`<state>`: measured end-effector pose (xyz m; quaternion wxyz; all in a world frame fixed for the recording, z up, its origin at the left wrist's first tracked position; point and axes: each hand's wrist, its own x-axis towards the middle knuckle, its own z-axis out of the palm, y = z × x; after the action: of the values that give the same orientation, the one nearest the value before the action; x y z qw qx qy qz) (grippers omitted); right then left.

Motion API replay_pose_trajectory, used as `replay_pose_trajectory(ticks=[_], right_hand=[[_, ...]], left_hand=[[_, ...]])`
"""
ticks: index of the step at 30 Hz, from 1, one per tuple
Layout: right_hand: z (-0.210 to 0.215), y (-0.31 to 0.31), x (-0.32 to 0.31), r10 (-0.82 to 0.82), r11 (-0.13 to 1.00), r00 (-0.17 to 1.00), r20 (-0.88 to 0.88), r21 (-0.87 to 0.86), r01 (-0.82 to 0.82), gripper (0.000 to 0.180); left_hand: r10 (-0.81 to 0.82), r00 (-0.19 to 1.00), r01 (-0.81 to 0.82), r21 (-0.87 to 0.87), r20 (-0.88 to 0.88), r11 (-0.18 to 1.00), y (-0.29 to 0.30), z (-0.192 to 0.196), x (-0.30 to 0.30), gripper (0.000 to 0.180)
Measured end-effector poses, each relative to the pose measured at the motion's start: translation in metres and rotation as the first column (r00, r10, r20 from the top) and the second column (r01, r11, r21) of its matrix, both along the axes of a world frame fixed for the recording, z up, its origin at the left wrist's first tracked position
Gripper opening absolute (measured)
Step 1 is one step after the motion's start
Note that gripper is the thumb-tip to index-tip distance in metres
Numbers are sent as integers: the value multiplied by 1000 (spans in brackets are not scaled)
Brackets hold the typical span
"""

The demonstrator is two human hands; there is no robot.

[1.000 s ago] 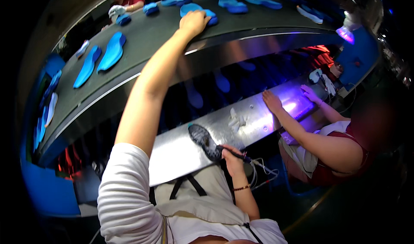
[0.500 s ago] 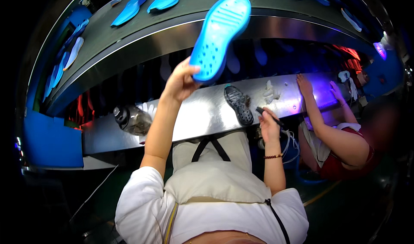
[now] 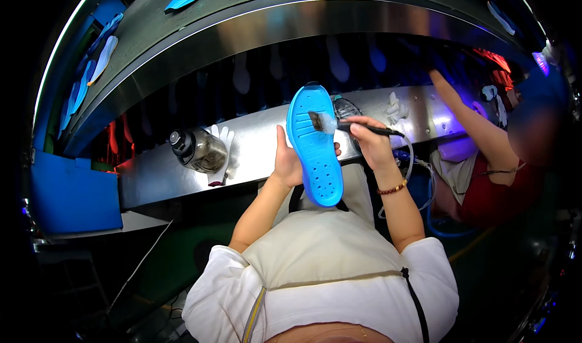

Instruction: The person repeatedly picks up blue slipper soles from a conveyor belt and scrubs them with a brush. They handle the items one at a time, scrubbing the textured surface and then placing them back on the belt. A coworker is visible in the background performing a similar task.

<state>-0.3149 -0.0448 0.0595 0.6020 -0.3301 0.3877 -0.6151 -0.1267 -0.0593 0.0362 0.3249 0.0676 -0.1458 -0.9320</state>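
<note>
My left hand point(image 3: 291, 164) has its fingers wrapped behind the blue shoe sole point(image 3: 317, 152), likely steadying its ribbed face for the brush point(image 3: 330, 123), whose handle the fingers of my right hand point(image 3: 374, 146) clamp. Left of the sole, a black-capped see-through bottle point(image 3: 203, 152) sits on the metal surface point(image 3: 257, 146), contents unclear.

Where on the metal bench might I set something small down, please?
Bare metal bench shows between the white glove and the left hand, and from the bottle to the bench's left end. It is crowded around the dark sole, partly hidden by the blue sole, brush and right hand; a crumpled white item lies further right.
</note>
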Motion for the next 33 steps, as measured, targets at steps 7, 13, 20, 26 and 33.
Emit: replay_pose_trajectory(ticks=[7, 13, 20, 26, 33], right_hand=[[16, -35, 28, -95, 994, 972, -217, -67, 82, 15], [31, -12, 71, -307, 840, 475, -825, -469, -271, 13], [47, 21, 21, 267, 848, 668, -695, -161, -506, 15], [65, -12, 27, 66, 892, 766, -639, -307, -332, 16], [71, -12, 21, 106, 930, 804, -585, -228, -288, 15]], left_hand=[[122, 992, -122, 4, 30, 993, 8, -4, -6, 90], [344, 882, -369, 18, 321, 929, -10, -10, -1, 85], [219, 944, -228, 6, 247, 974, -10, 8, 29, 93], [74, 997, -73, 92, -1, 993, 7, 29, -4, 91], [41, 998, -43, -57, -37, 997, 2, 25, 5, 85]])
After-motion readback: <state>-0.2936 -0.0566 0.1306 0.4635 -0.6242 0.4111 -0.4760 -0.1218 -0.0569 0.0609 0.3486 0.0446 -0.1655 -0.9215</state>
